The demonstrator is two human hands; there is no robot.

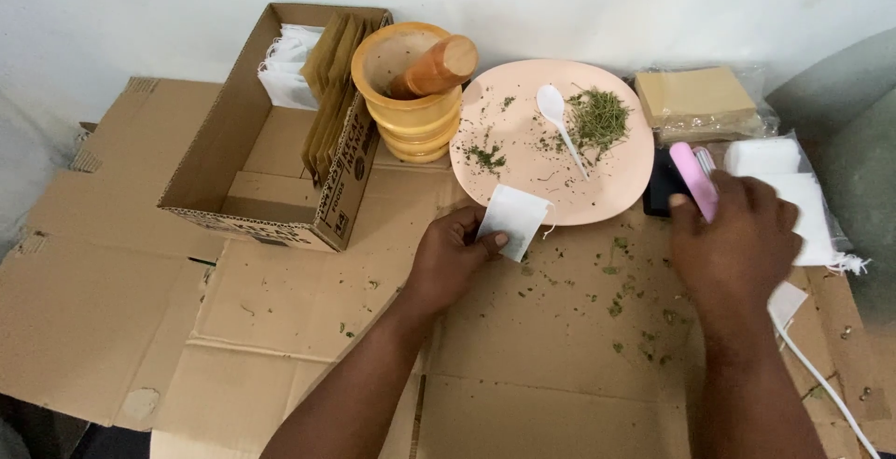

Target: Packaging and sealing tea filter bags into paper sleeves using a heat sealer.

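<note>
Surface: flattened cardboard sheets (280, 328), brown and creased, overlapping; green herb crumbs (616, 305) scattered in front of the plate.
Room: pale wall (140, 11) directly behind the cardboard's far edge.
Left hand (448, 258): grip pinching a small white paper sachet (512, 220) by its near-left corner; the sachet lies at the near rim of the plate, on the cardboard.
Right hand (737, 240): fingers closed over a pink handheld sealer (695, 179) with a black base, just right of the plate; a white cord (821, 384) runs toward the near right corner.
Plate (616, 188): peach, round, carrying dried green herbs (597, 118) and a white plastic spoon (558, 118).
Far edge: yellow mortar with wooden pestle (415, 86); open cardboard box (233, 170) holding sachets and brown envelopes.
Far right corner: bagged brown envelopes (695, 95); white sachet stack (775, 160).
</note>
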